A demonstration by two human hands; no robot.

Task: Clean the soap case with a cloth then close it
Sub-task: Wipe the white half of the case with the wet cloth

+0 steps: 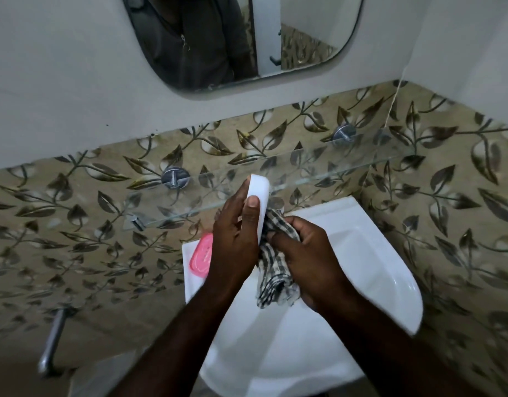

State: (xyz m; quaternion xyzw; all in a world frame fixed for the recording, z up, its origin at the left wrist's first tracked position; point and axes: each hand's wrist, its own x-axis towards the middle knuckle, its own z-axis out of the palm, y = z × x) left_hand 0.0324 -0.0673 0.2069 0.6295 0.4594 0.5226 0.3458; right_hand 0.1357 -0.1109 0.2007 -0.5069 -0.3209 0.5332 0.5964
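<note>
My left hand (235, 242) grips the soap case (260, 193), right hand (313, 259) clutches the cloth (275, 282). I should wipe into every corner.

Bathroom, wash corner. White ceramic washbasin (370, 253) fixed to the wall, w/ a rounded mirror (304, 30) above it on plain painted wall. Btwn the two, a glass shelf (318, 167) on round chrome mounts (175, 177). Lower wall is tiled: beige leaf-pattern tiles (75, 224), carrying on round the corner at right. Chrome bar (52, 339) sticks out of the tiles low at left. Pink soap-case half (201, 255) lies on the basin's back-left rim
</note>
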